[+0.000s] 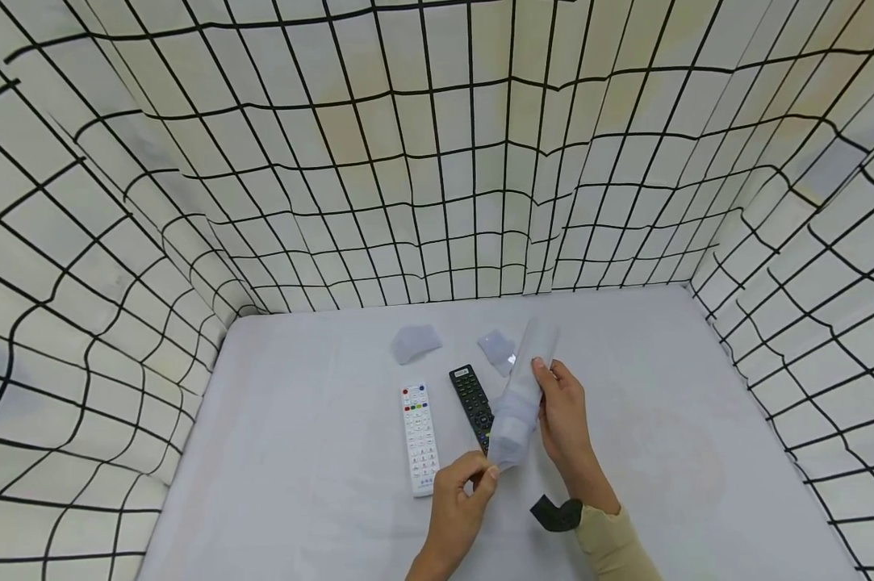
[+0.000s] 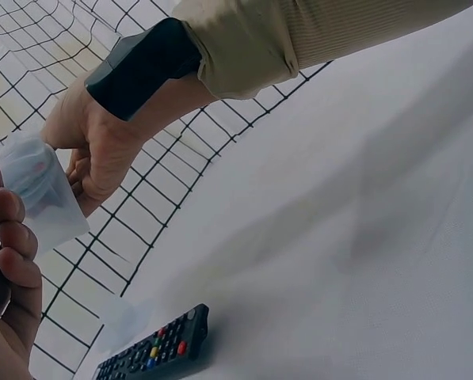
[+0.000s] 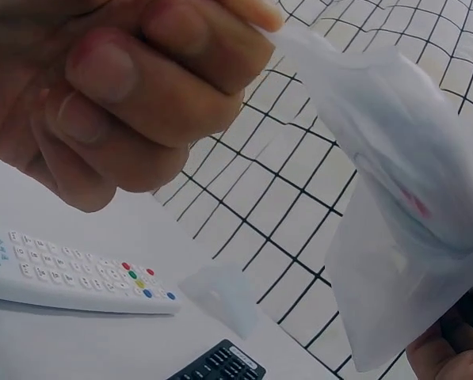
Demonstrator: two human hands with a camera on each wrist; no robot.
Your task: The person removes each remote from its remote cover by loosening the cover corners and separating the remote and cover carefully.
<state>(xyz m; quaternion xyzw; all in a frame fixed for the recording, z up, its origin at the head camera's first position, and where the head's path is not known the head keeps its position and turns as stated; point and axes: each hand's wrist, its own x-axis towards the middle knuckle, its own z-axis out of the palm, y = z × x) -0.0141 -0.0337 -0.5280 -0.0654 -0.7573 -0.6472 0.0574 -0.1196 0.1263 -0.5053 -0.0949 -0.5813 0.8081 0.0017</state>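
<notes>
A long bundle of translucent plastic film (image 1: 520,407) is held slantwise over the table. A small red spot shows through its layers (image 3: 414,202) in the right wrist view; what it belongs to is unclear. My right hand (image 1: 566,407) grips the bundle along its side, thumb on top. At the lower end, my left hand (image 1: 457,500) pinches the film's edge between thumb and fingertips. Beneath the bundle lies a black remote control (image 1: 471,399), partly hidden by it. A white remote control (image 1: 419,440) lies to its left, near the left hand.
Two pieces of translucent film, a left one (image 1: 415,343) and a right one (image 1: 496,349), lie behind the remotes. White walls with a black grid (image 1: 444,186) enclose the white table (image 1: 299,452) at the back and sides. A black strap (image 1: 556,514) sits at the right wrist.
</notes>
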